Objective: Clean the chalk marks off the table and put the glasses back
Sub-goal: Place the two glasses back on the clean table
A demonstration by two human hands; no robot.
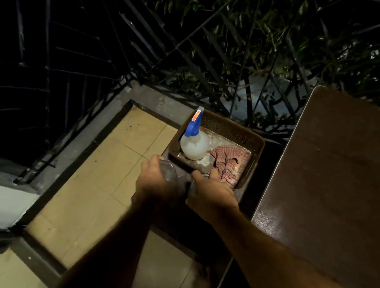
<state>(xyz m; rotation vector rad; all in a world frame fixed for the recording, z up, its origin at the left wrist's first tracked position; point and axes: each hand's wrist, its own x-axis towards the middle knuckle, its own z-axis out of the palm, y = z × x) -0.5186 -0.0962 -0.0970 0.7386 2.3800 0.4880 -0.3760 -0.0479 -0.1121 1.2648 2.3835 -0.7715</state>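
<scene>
Two bare forearms reach forward out of the dark, and on the right the brown tabletop (350, 181) fills the near side, its surface dull and wiped-looking, with nothing standing on the part in view. Moving out to the hands: the left hand (154, 180) is wrapped around a clear glass (168, 170), grip closed on it, the glass held tilted just at the near-left corner of the basket. The right hand (212, 197) sits just beside it, fingers curled over a second glass (193, 188) of which only a pale sliver shows between the two hands; that grip is closed on it too. Both glasses are off the tabletop, held low at the basket's near edge. Just beyond the knuckles, the brown perforated basket (231, 127) holds a checked red-and-white cloth (229, 163) bunched in its right half and a white spray bottle (195, 146) with a blue trigger head standing upright in its left half. To the left, pale floor tiles (102, 169) run to a concrete kerb. Farther out, dark metal railings (83, 61) rise, with leafy branches (287, 12) behind them on the right.
</scene>
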